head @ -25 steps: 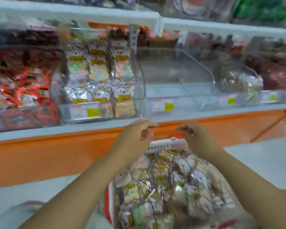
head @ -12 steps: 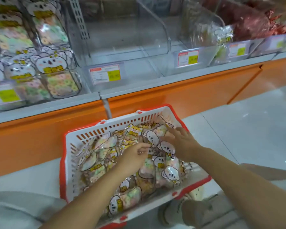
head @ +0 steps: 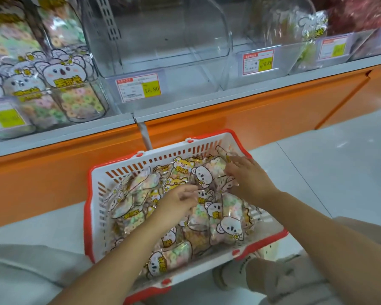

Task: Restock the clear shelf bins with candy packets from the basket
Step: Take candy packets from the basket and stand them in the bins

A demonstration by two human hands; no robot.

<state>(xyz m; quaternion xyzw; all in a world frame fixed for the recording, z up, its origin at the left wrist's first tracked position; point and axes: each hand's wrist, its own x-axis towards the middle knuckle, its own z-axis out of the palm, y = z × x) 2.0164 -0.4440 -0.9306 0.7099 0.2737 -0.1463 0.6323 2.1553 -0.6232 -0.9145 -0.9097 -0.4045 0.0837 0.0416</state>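
Lower centre: white, red-rimmed basket (head: 97,208) on the pale floor (head: 317,161), heaped with candy packets (head: 227,230) printed with cartoon animal faces.

Left hand (head: 176,205) low over the middle of the heap, fingers curled, tips at a packet's edge; impossible to tell whether anything is actually gripped. Right hand (head: 249,179) at the far right corner of the basket, fingers spread and nearly straight, resting on the packets, nothing lifted.

Upper left: filled clear bin (head: 75,100), packed with upright matching packets, presumably done. Upper centre: empty clear bin (head: 163,51), yellow-and-white price tag (head: 139,86) on its front lip. Just right of it: second clear bin (head: 295,56), a packet or two visible towards its right side.

Judged well short of complete: one bin stocked, at least two to fill, basket near full, no packet in transit.

Setting: shop aisle; grey shelf edge (head: 207,100) above an orange base panel (head: 229,119); glossy light tiles; socked foot (head: 240,276) at lower right, beside the near corner of the basket.
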